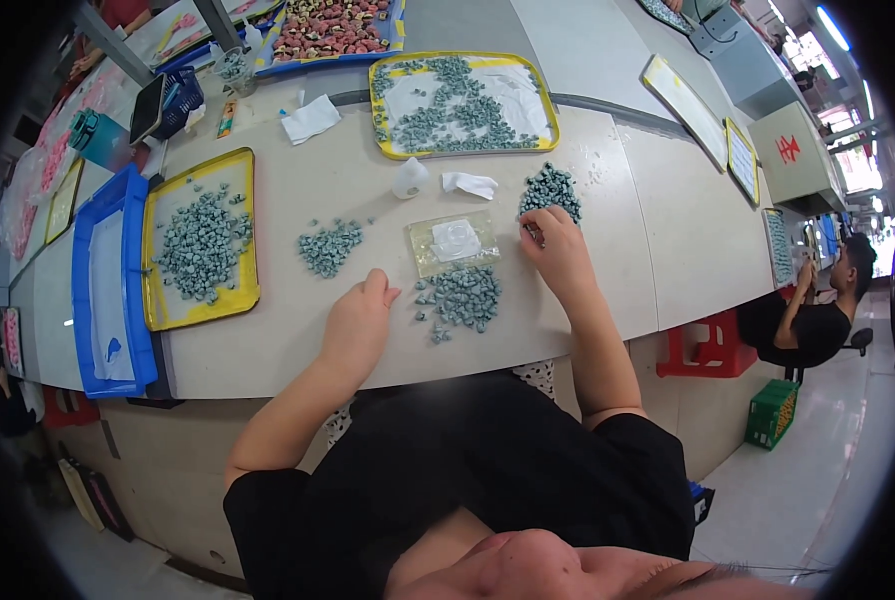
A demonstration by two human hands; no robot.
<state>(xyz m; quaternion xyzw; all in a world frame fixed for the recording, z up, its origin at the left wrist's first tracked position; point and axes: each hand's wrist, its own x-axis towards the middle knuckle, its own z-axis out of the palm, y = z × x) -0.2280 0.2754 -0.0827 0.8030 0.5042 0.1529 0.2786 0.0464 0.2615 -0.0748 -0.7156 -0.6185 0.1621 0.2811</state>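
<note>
My right hand is at the near edge of a pile of small grey-green pieces, its fingers curled together; what they hold, if anything, is hidden. My left hand hovers over the table between two more piles, thumb and fingers closed; anything in them is too small to make out. To its right lies a pile of the same pieces, against a clear flat pad with a white paper patch. Beyond my left hand sits a smaller pile.
At left, a yellow tray of pieces stands beside a blue tray. A yellow-rimmed tray is farther back, with crumpled tissue and a white roll before it. A teal bottle stands far left. Another person sits at right.
</note>
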